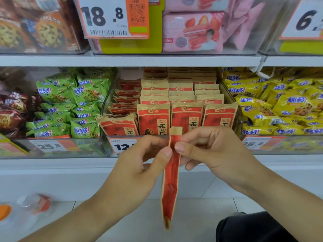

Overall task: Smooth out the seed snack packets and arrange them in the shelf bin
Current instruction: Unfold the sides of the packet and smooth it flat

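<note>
One red and tan seed snack packet [170, 182] hangs edge-on in front of the shelf, its top near the bin's front. My left hand [139, 159] pinches its upper part from the left. From the right, my right hand [208, 151] pinches the same part with thumb and fingers. Behind them the clear shelf bin [104, 102] holds several matching seed packets [187, 117] standing upright in rows; a looser stack leans at the bin's left side.
Green snack packs [70, 105] fill the bin to the left and yellow ones [279, 105] the bin to the right. Price tags [122, 145] line the shelf edge. Pink biscuit packs sit on the shelf above. A blurred bottle [33, 205] lies at lower left.
</note>
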{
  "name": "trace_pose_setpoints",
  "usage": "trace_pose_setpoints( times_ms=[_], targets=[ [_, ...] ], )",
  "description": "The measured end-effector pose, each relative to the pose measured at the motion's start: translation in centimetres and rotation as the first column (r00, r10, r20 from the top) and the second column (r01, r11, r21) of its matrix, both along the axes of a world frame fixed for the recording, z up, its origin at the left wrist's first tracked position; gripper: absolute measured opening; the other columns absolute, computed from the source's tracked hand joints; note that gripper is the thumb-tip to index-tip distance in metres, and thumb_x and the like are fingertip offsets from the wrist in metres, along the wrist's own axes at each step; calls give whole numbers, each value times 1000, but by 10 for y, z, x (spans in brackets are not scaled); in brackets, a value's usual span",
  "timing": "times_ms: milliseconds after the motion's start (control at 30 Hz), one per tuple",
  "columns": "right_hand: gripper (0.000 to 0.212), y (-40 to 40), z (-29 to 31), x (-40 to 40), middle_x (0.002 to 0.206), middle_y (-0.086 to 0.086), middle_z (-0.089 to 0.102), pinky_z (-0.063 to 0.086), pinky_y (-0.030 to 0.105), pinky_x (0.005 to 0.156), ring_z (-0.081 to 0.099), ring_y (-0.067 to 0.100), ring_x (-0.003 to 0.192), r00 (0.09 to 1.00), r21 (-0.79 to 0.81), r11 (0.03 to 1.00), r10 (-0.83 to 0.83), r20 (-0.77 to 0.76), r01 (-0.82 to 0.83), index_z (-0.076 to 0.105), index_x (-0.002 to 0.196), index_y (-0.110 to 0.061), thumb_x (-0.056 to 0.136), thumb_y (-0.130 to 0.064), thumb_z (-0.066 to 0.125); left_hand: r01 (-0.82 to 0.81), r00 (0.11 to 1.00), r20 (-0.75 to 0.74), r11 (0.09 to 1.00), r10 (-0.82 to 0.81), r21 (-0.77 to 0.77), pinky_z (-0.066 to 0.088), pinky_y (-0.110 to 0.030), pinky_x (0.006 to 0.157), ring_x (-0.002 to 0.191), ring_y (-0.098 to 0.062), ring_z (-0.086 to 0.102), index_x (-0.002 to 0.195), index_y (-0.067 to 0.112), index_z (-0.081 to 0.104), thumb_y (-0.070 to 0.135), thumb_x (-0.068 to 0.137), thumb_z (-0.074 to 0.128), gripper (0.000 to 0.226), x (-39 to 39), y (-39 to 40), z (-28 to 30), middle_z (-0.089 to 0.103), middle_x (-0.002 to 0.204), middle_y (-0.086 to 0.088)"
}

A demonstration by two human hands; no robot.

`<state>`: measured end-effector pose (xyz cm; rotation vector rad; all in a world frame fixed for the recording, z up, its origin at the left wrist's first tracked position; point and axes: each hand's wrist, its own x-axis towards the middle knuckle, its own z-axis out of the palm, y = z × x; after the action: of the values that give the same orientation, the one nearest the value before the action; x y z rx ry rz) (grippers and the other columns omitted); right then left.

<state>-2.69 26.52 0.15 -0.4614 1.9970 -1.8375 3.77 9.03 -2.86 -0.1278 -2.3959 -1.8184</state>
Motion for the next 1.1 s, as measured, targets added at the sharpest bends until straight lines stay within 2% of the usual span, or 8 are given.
trace_pose_setpoints(
  times_ms=[67, 233, 400, 467, 600, 767, 967, 1100],
  targets=[
    [23, -1, 0, 1, 73, 13, 75, 57, 25, 56, 74, 24, 64, 1000, -3, 1000, -10, 2, 10, 74, 89, -1, 73, -17, 76, 39, 999, 17, 999, -39, 2, 56, -24, 82, 91, -6, 69, 105, 26, 65, 38, 96, 51, 21, 0, 0, 0, 74, 93, 9],
    [21, -2, -1, 3, 70, 12, 74, 58, 26, 55, 73, 24, 62, 1000, -1, 1000, -11, 24, 11, 74, 85, -3, 71, -18, 76, 62, 996, 62, 995, -67, 79, 50, -62, 81, 83, -45, 60, 96, 19, 63, 39, 96, 47, 26, -2, 0, -4, 63, 85, -23],
    [12, -1, 3, -3, 75, 17, 75, 57, 24, 52, 73, 23, 63, 993, -13, 995, -93, 74, 94, 75, 84, -2, 78, -12, 74, 112, 982, 156, 994, -109, -12, 56, -23, 81, 98, -1, 67, 107, 24, 62, 44, 85, 54, 31, -3, -6, -3, 72, 99, 16],
    [8, 2, 6, -7, 75, 16, 76, 56, 24, 50, 73, 22, 63, 985, -30, 987, -154, 78, 157, 74, 84, -2, 82, -10, 72, 159, 969, 208, 981, -134, -109, 56, -22, 82, 107, 6, 62, 112, 33, 58, 48, 82, 57, 34, -2, -9, -4, 68, 109, 23],
    [12, 6, 8, -14, 73, 15, 74, 54, 23, 48, 69, 18, 57, 965, -105, 959, -257, 58, 262, 73, 84, -2, 79, -13, 72, 182, 966, 230, 937, -114, -297, 56, -28, 77, 87, -1, 67, 94, 34, 60, 45, 90, 60, 12, 3, -11, 0, 72, 94, 20],
    [28, 5, 4, -10, 69, 12, 72, 56, 26, 47, 67, 19, 56, 956, -172, 944, -293, -33, 283, 69, 88, -2, 72, -25, 72, 117, 989, 132, 882, -63, -457, 54, -31, 70, 68, 0, 69, 78, 23, 58, 32, 97, 52, 22, 4, -8, 6, 72, 71, 16],
    [53, 2, -3, -1, 76, 10, 67, 61, 44, 53, 69, 33, 66, 983, 248, 964, -50, -176, 93, 59, 96, -12, 58, -37, 87, 38, 999, 32, 895, -27, -445, 54, -32, 61, 62, 6, 68, 78, 21, 55, 30, 97, 51, 22, 5, -4, 7, 70, 75, 21],
    [53, 3, -1, 0, 77, 11, 67, 63, 45, 59, 71, 35, 68, 997, 238, 971, 15, -70, 2, 56, 101, -10, 62, -20, 90, 25, 999, -11, 885, -33, -465, 53, -26, 62, 65, 5, 68, 76, 26, 54, 36, 98, 48, 25, 6, -5, 7, 69, 75, 20]
  ],
)
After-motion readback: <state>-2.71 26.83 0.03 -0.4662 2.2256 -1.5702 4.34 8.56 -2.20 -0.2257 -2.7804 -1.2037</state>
